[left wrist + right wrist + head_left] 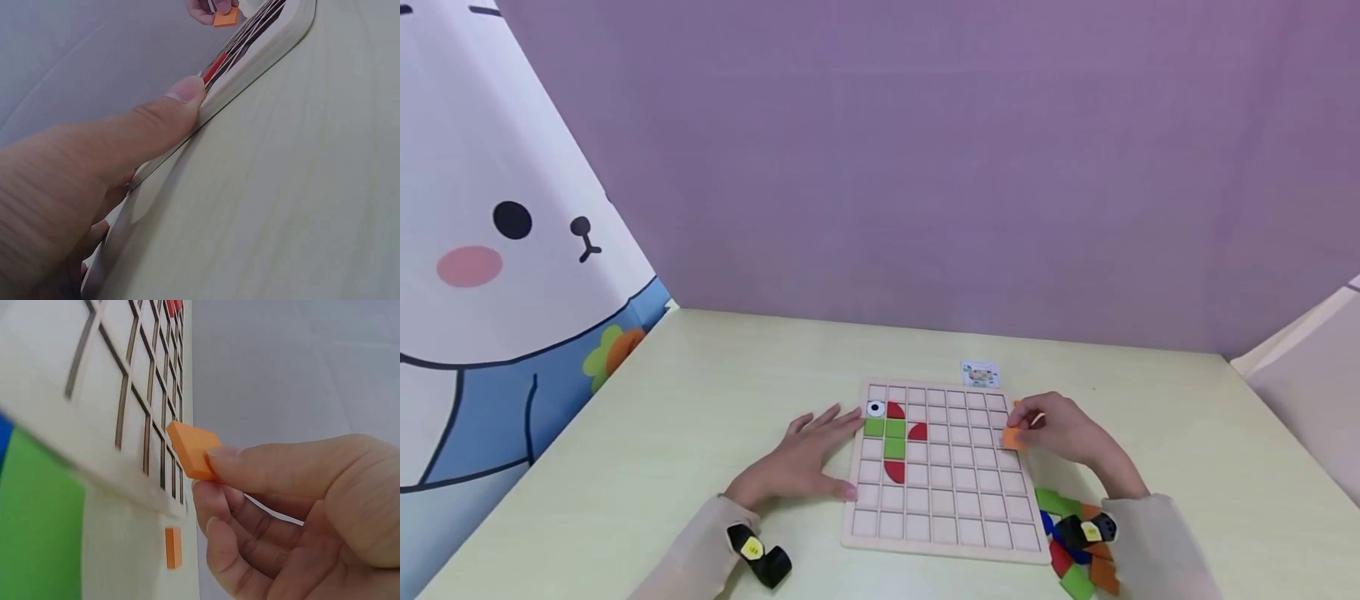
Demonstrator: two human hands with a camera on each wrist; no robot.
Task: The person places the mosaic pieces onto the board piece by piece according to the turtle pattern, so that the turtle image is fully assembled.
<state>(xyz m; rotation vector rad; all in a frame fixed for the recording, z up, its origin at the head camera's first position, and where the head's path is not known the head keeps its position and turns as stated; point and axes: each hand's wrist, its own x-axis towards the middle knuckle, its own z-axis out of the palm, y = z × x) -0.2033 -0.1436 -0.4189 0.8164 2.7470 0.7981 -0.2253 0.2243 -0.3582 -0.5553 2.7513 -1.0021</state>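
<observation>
A wooden grid board (955, 503) lies on the table, with a white eye tile (875, 408), several green square tiles (894, 448) and red rounded tiles (894, 472) set in its left columns. My left hand (801, 462) rests at the board's left edge, fingers spread straight; in the left wrist view the thumb (150, 125) touches the rim. Between thumb and fingers, my right hand (1063, 433) pinches an orange square tile (192, 449) over the board's right edge. The right wrist view shows the tile tilted.
Loose green, red, blue and orange tiles (1078, 579) lie right of the board, partly under the right wrist. Another orange piece (174, 547) lies on the table beside the board. A small picture card (981, 374) sits behind the board. A purple cloth wall (925, 167) stands behind the table.
</observation>
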